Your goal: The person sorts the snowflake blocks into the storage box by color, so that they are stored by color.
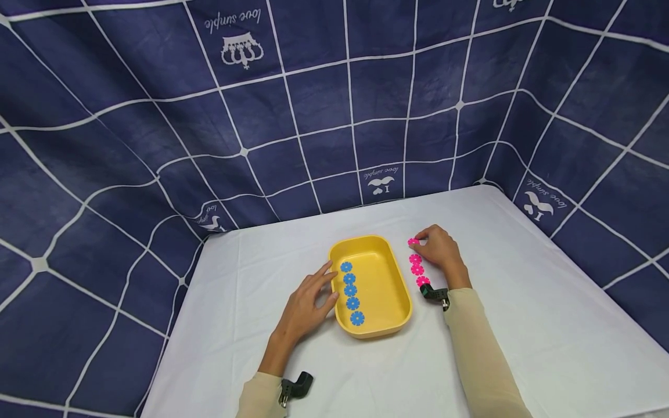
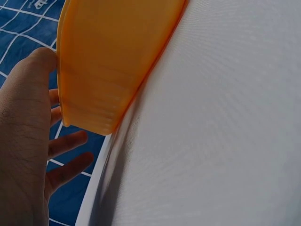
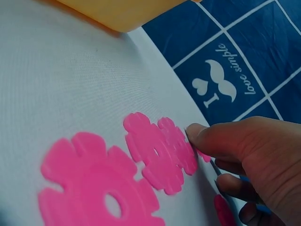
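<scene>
Pinching a pink flower piece point(image 1: 412, 242) between thumb and finger: right hand point(image 1: 440, 248), narrow grip. Piece is at the hand's tip, at the far end of a row of pink flower pieces point(image 1: 417, 269) on the table point(image 1: 522, 290), right of the yellow tray point(image 1: 384, 290). Left hand point(image 1: 307, 303) spread wide, touching the tray's left rim. Tray holds five blue flower pieces point(image 1: 350, 290), lined up along its left side.

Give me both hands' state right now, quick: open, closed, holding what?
Left hand: open, fingers spread, touching the rim of the yellow tray.
Right hand: closed, thumb and finger pinching a pink flower piece.
</scene>
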Tool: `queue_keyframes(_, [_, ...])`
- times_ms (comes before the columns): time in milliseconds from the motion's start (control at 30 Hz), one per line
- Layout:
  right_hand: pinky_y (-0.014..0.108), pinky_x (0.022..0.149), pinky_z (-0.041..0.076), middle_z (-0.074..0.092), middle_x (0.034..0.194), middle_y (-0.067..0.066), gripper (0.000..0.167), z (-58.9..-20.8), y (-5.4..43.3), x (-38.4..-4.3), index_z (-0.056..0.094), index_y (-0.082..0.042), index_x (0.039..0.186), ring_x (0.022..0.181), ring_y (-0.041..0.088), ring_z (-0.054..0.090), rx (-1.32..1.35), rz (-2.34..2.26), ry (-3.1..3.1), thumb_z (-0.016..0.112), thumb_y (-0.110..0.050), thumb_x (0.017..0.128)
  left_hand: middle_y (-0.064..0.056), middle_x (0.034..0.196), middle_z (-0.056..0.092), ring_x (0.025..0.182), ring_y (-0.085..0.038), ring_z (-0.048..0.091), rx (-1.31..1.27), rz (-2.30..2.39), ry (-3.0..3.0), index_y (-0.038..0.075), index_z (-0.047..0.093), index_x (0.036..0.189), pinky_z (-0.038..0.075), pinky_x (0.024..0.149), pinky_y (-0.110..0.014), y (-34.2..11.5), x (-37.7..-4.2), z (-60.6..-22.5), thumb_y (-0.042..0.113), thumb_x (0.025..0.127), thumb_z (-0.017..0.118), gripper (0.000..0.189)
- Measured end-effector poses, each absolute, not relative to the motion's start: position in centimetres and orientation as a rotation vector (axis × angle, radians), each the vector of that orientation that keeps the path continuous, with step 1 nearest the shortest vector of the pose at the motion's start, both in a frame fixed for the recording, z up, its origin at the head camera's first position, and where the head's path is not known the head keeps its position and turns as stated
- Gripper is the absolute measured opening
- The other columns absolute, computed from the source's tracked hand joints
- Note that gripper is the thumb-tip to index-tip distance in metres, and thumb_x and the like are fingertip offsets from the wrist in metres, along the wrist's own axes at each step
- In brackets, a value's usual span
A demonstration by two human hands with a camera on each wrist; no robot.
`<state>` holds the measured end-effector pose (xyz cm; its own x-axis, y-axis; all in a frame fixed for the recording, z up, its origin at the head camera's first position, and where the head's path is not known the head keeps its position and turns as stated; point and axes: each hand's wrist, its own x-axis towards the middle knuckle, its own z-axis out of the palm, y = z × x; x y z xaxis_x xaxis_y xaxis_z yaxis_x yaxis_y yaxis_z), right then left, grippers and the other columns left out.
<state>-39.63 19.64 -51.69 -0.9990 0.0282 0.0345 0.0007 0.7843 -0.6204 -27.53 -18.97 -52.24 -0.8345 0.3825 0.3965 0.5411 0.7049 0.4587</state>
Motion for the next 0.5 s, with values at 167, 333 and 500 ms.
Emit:
queue_keyframes(167, [0.062,0.108,0.051,0.064,0.134,0.022,0.042,-51.68,19.67,-39.66,0.079,-0.002,0.123,0.125,0.043,0.06,-0.035,0.991,-2.928,0.08,-0.033,0.094,0.013,0.171,0.041,0.134,-0.015,0.06,-0.727,-0.827,-2.647,0.024,0.063,0.152,0.057,0.102,-0.047,-19.02,-27.51,-52.3,0.048,0.106,0.064,0.051])
queue_keyframes(333, [0.062,0.107,0.051,0.065,0.131,0.02,0.043,-51.54,19.84,-39.61,0.079,-0.001,0.122,0.122,0.042,0.06,-0.025,0.983,-2.912,0.081,-0.035,0.095,0.018,0.171,0.038,0.133,-0.012,0.059,-0.719,-0.828,-2.668,0.026,0.062,0.152,0.057,0.103,-0.046,-19.04,-27.54,-52.22,0.048,0.106,0.064,0.051])
queue_keyframes(500, [0.063,0.109,0.05,0.064,0.133,0.02,0.043,-50.94,19.81,-39.47,0.079,-0.002,0.121,0.124,0.043,0.059,-0.026,0.976,-2.905,0.08,-0.037,0.096,0.018,0.171,0.038,0.133,-0.012,0.059,-0.718,-0.835,-2.669,0.024,0.063,0.152,0.057,0.103,-0.046,-19.07,-27.48,-52.22,0.048,0.106,0.065,0.051])
